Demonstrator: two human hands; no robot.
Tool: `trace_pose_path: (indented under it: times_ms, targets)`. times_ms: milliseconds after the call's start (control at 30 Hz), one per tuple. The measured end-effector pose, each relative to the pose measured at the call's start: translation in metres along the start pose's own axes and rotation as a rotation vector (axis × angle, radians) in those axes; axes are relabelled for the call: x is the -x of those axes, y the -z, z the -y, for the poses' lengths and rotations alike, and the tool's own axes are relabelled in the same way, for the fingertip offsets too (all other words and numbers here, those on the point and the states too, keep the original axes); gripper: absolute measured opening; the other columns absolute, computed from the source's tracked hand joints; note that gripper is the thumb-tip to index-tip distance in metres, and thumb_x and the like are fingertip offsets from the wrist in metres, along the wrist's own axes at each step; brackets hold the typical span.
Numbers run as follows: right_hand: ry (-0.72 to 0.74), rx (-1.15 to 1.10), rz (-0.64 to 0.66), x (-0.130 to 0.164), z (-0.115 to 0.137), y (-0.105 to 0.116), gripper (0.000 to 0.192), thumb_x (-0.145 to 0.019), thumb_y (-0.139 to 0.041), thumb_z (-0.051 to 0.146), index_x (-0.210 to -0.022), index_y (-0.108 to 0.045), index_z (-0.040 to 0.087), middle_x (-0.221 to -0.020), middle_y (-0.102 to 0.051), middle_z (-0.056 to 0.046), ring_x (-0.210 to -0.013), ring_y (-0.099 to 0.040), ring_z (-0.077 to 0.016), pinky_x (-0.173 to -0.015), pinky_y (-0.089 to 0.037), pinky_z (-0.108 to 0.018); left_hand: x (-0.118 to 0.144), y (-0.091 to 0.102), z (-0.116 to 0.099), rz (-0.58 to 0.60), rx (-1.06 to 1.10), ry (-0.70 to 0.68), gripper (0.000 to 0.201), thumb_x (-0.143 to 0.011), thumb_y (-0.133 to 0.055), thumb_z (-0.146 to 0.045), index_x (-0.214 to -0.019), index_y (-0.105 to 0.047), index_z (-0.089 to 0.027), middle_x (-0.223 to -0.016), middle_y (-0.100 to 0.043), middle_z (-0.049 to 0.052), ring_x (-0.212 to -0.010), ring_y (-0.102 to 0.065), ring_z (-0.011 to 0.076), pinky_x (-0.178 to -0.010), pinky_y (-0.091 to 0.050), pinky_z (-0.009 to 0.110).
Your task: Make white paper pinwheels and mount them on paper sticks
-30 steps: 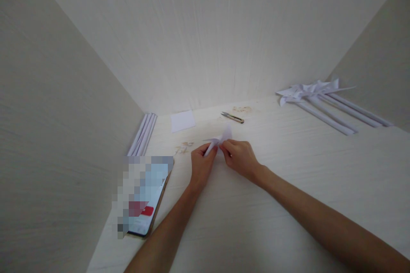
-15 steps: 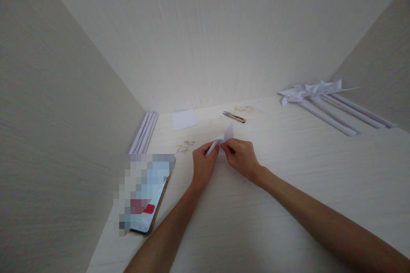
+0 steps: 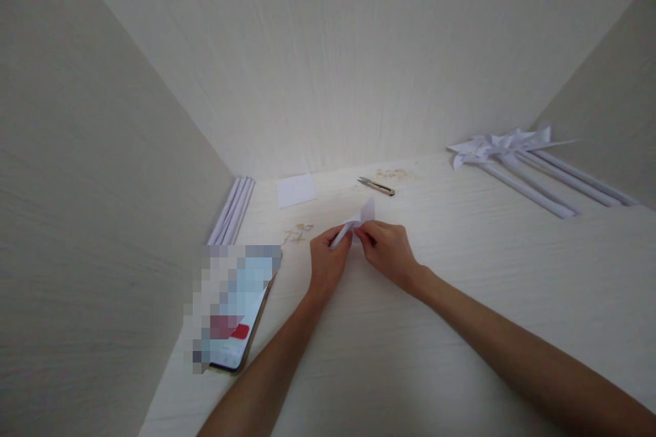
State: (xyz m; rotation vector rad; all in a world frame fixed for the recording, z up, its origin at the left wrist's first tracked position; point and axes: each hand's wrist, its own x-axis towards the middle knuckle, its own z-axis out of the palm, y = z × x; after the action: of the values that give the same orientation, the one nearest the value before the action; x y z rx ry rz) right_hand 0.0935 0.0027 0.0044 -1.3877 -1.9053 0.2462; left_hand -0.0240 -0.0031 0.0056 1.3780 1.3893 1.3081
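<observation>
Both of my hands pinch one small folded piece of white paper [image 3: 361, 215] just above the pale table [image 3: 461, 300]. My left hand [image 3: 328, 263] grips its lower left part, a narrow rolled or folded strip. My right hand [image 3: 388, 251] holds the right side, where a pointed flap sticks up. The fingertips of the two hands nearly touch.
A phone [image 3: 233, 311] lies at the left near the side wall. Rolled white paper sticks [image 3: 230, 208] rest in the left corner, a white paper square [image 3: 296, 190] and small snips [image 3: 376, 186] lie behind my hands. Finished paper pinwheels on sticks [image 3: 517, 157] lie at the right.
The hands and the folded paper stay almost in place; my fingers shift slightly on the paper. The view drifts a little.
</observation>
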Motion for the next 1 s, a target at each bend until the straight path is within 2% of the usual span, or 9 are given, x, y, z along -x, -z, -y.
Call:
trace_pose_path:
  times_ms: [100, 267, 333, 400, 533, 600, 733, 867, 1000]
  targets:
    - [0.065, 0.091, -0.002, 0.002, 0.000, 0.001, 0.022, -0.075, -0.045, 0.018, -0.056, -0.057, 0.015, -0.056, -0.061, -0.004, -0.046, -0.047, -0.0105, -0.047, -0.027, -0.023, 0.000, 0.000, 0.000, 0.006, 0.001, -0.005, 0.020, -0.067, -0.055, -0.021, -0.081, -0.068, -0.015, -0.079, -0.069, 0.001, -0.075, -0.060, 0.0162, -0.074, -0.044, 0.029]
    - [-0.257, -0.171, 0.027, -0.007, 0.008, 0.002, 0.025, -0.070, -0.053, 0.022, -0.047, -0.053, 0.015, -0.042, -0.053, 0.000, -0.040, -0.044, -0.0097, -0.044, -0.029, -0.021, 0.001, 0.000, 0.000, -0.017, -0.030, -0.030, 0.018, -0.067, -0.056, -0.022, -0.077, -0.069, -0.015, -0.071, -0.068, 0.001, -0.069, -0.059, 0.0153, -0.068, -0.044, 0.026]
    - [-0.320, -0.242, 0.064, -0.009, 0.009, 0.003, 0.026, -0.071, -0.053, 0.023, -0.045, -0.052, 0.016, -0.039, -0.051, 0.001, -0.038, -0.043, -0.0093, -0.042, -0.029, -0.021, 0.001, 0.000, 0.000, -0.023, -0.043, -0.034, 0.018, -0.067, -0.056, -0.023, -0.076, -0.069, -0.015, -0.068, -0.067, 0.000, -0.067, -0.058, 0.0150, -0.066, -0.044, 0.026]
    - [-0.246, -0.169, 0.053, -0.008, 0.007, 0.003, 0.026, -0.072, -0.052, 0.022, -0.046, -0.052, 0.015, -0.042, -0.053, 0.000, -0.039, -0.044, -0.0095, -0.043, -0.028, -0.021, 0.001, 0.000, 0.000, -0.013, -0.036, -0.031, 0.018, -0.067, -0.055, -0.022, -0.077, -0.069, -0.015, -0.070, -0.068, 0.000, -0.068, -0.058, 0.0149, -0.066, -0.044, 0.026]
    - [0.100, 0.128, 0.043, 0.000, 0.000, 0.002, 0.021, -0.075, -0.045, 0.015, -0.059, -0.059, 0.015, -0.058, -0.062, -0.005, -0.049, -0.050, -0.0112, -0.048, -0.028, -0.022, 0.000, 0.000, 0.002, 0.003, 0.007, -0.022, 0.019, -0.067, -0.055, -0.023, -0.077, -0.069, -0.015, -0.073, -0.068, 0.001, -0.070, -0.059, 0.0150, -0.069, -0.044, 0.027]
    - [0.151, 0.175, 0.047, 0.002, -0.001, 0.002, 0.022, -0.076, -0.043, 0.013, -0.062, -0.060, 0.015, -0.061, -0.063, -0.005, -0.049, -0.050, -0.0118, -0.048, -0.027, -0.023, 0.000, -0.001, 0.003, 0.002, 0.018, -0.022, 0.019, -0.067, -0.056, -0.023, -0.078, -0.068, -0.015, -0.073, -0.068, 0.001, -0.070, -0.059, 0.0153, -0.070, -0.044, 0.028]
    - [-0.008, 0.065, -0.010, -0.002, 0.003, 0.002, 0.023, -0.074, -0.049, 0.019, -0.052, -0.056, 0.016, -0.050, -0.057, -0.002, -0.044, -0.045, -0.0104, -0.047, -0.027, -0.023, 0.000, 0.000, 0.004, 0.002, 0.013, -0.029, 0.018, -0.067, -0.056, -0.022, -0.078, -0.068, -0.015, -0.074, -0.068, 0.001, -0.072, -0.059, 0.0154, -0.071, -0.044, 0.028]
    - [-0.201, -0.111, 0.000, -0.008, 0.009, 0.004, 0.024, -0.067, -0.057, 0.019, -0.044, -0.052, 0.016, -0.043, -0.052, 0.001, -0.041, -0.040, -0.0084, -0.045, -0.027, -0.021, 0.000, 0.000, 0.002, -0.006, -0.001, -0.024, 0.018, -0.067, -0.056, -0.022, -0.077, -0.068, -0.015, -0.074, -0.068, 0.001, -0.072, -0.059, 0.0158, -0.072, -0.044, 0.027]
    - [-0.158, -0.126, 0.001, -0.007, 0.006, 0.003, 0.022, -0.068, -0.056, 0.019, -0.047, -0.052, 0.015, -0.044, -0.051, 0.001, -0.042, -0.040, -0.0083, -0.045, -0.027, -0.021, 0.000, 0.001, 0.002, 0.003, -0.002, -0.021, 0.020, -0.068, -0.055, -0.024, -0.081, -0.068, -0.015, -0.078, -0.069, 0.001, -0.075, -0.059, 0.0159, -0.073, -0.043, 0.027]
